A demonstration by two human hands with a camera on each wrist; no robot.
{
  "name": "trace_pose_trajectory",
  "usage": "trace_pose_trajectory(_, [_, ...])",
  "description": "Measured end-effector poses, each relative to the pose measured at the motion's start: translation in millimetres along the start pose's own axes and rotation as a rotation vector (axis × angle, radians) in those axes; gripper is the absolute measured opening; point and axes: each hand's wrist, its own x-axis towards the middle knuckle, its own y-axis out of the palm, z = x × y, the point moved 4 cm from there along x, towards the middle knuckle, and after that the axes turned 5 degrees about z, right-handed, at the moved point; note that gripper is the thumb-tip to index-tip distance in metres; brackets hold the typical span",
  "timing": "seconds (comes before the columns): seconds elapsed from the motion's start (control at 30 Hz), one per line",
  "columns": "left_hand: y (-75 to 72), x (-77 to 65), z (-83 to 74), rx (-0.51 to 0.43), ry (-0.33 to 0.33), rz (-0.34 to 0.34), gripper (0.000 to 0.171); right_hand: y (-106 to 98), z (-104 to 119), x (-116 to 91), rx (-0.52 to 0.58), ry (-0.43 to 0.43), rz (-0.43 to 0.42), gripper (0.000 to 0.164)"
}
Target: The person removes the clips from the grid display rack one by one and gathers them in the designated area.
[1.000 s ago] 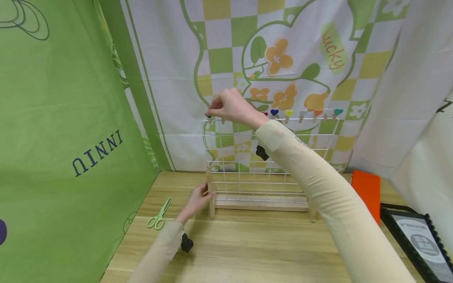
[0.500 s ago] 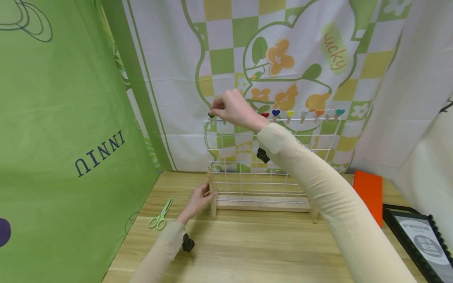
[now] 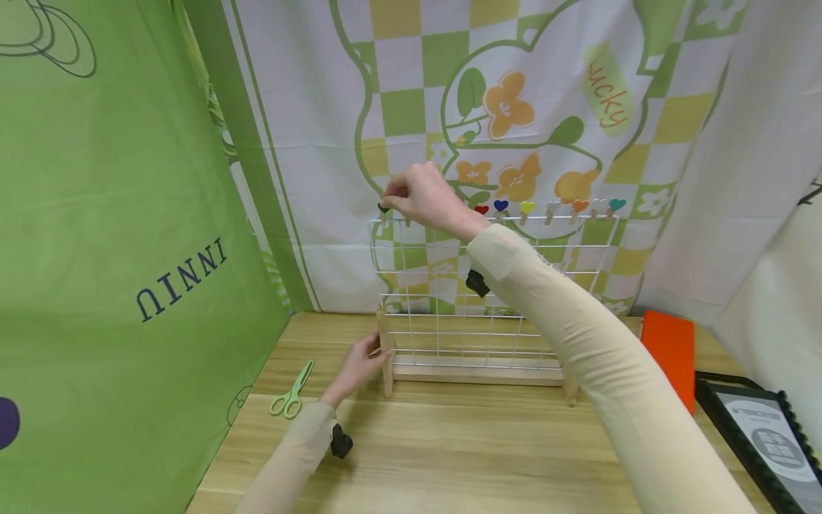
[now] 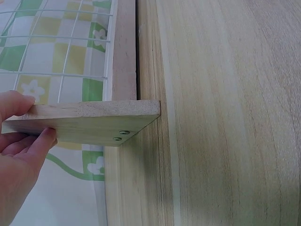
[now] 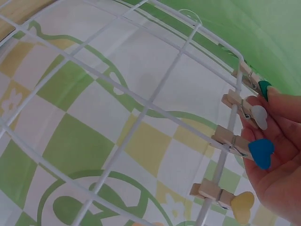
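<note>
In the head view, a white wire grid rack with a wooden base bar [image 3: 475, 374] stands upright on the table. My right hand [image 3: 424, 191] is at its top left corner. The right wrist view shows the thumb and fingers pinching a wooden clothespin with a dark green heart [image 5: 264, 89], which sits on the corner wire. Clothespins with a white heart [image 5: 259, 117], a blue heart [image 5: 261, 153] and a yellow heart [image 5: 242, 207] are clipped beside it. My left hand [image 3: 356, 368] grips the rack's left wooden leg [image 4: 84, 113], thumb and fingers on opposite faces.
More heart clothespins, including a red one [image 3: 481, 209] and a teal one [image 3: 617, 205], line the top wire. Green scissors [image 3: 292, 391] lie left of the rack. An orange-red flat item [image 3: 668, 357] and a black-edged notebook [image 3: 758, 428] lie at right. Printed curtains hang behind.
The head view has shifted slightly. Both hands keep their places, the right on the green heart clothespin and the left on the wooden leg.
</note>
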Motion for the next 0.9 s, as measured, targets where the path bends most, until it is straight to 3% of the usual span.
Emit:
trace_pose_trajectory(0.37, [0.8,0.1,0.3,-0.044,-0.015,-0.011,0.047,-18,8,-11,0.035,0.007,-0.043,0.017])
trace_pose_trajectory(0.67, [0.6,-0.9,1.6,-0.048,-0.029,-0.033,0.048,-29,6,-37,0.042,-0.009,-0.080,0.020])
trace_pose_trajectory(0.9, [0.4,-1.3,-0.7,-0.057,-0.025,-0.024,0.048,-21,0,-62,0.057,-0.038,-0.094,0.018])
